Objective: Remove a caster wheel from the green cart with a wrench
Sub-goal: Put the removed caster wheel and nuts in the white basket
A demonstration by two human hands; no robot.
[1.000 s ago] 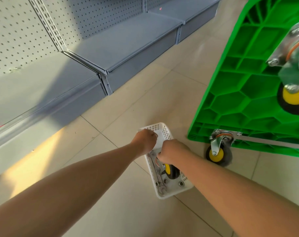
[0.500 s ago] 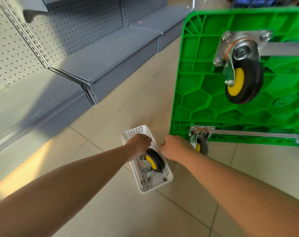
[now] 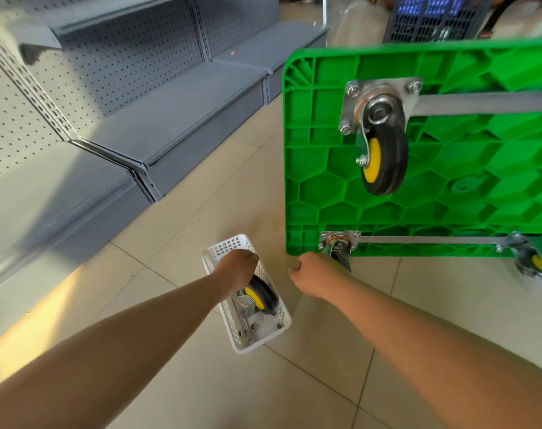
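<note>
A beige tiled floor [image 3: 183, 382] carries a white basket [image 3: 232, 323], the upended green cart [image 3: 449, 181] and grey shelving [image 3: 170, 125]

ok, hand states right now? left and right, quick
Left hand: reaching into the white basket above the loose caster; grip cannot be told.
Right hand: fingers curled, apparently empty, beside the green cart.

Your two forearms enter from the bottom edge, both bare from there to the wrist, with no sleeve or cuff showing on either. Your left hand [image 3: 237, 267] and right hand [image 3: 314, 278] are bare as well, ungloved. You wear no watch, band or ring where the wrists and the backs of your hands show.
</note>
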